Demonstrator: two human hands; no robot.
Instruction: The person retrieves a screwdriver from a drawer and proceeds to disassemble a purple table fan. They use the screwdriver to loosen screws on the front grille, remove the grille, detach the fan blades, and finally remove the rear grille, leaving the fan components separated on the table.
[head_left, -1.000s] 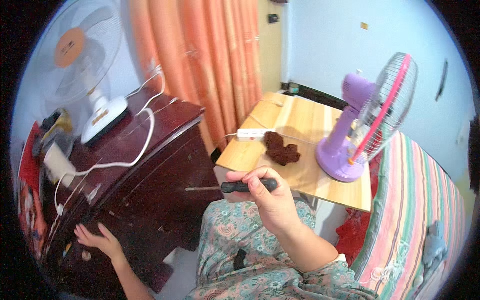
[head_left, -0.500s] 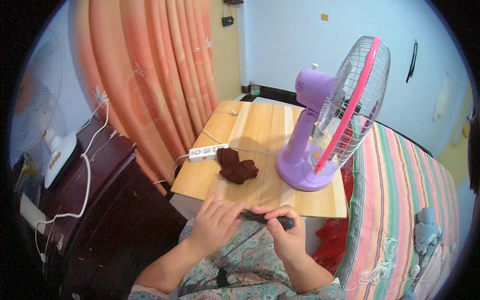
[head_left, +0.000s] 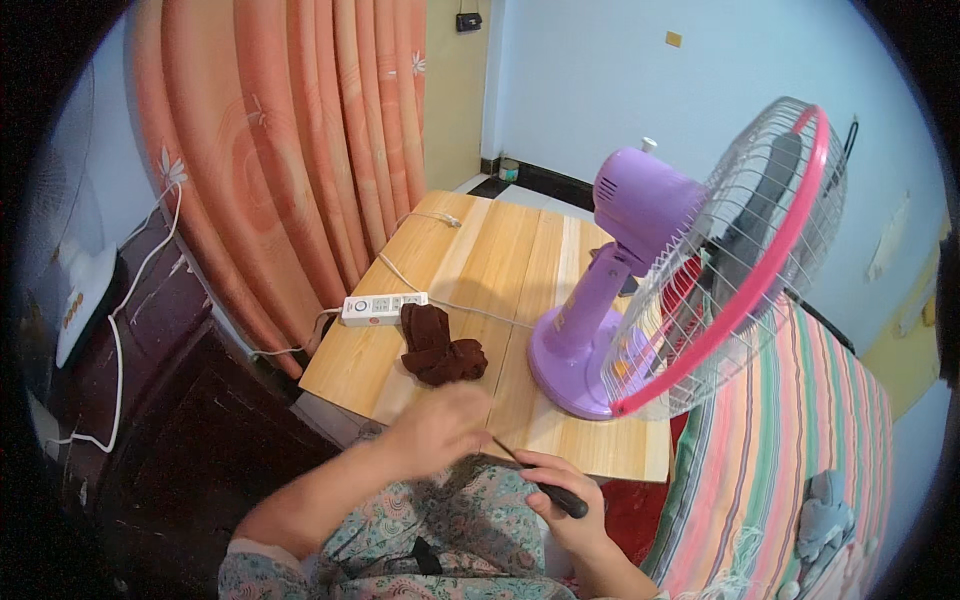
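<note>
My right hand point(head_left: 568, 500), near the front edge of the wooden table point(head_left: 490, 235), is closed round a screwdriver with a black handle point(head_left: 563, 498). Its thin dark shaft points up and left, toward my left hand point(head_left: 440, 430). That left hand is over the table's front edge, just below a crumpled dark brown cloth point(head_left: 443, 358). Motion smears its fingers, so I cannot tell whether they hold anything. A purple table fan point(head_left: 572, 365) with a pink-rimmed wire cage stands on the table, to the right of the cloth.
A white power strip point(head_left: 378, 308) lies behind the cloth, its cable running across the table. At right is a bed with a striped sheet point(head_left: 770, 430). Orange curtains point(head_left: 270, 150) hang at left, above a dark wooden cabinet point(head_left: 190, 440) with another white fan.
My left hand has come away from the dark tool and moved up toward the brown cloth. The screwdriver's shaft now shows. The view has shifted, and the fan looks larger.
</note>
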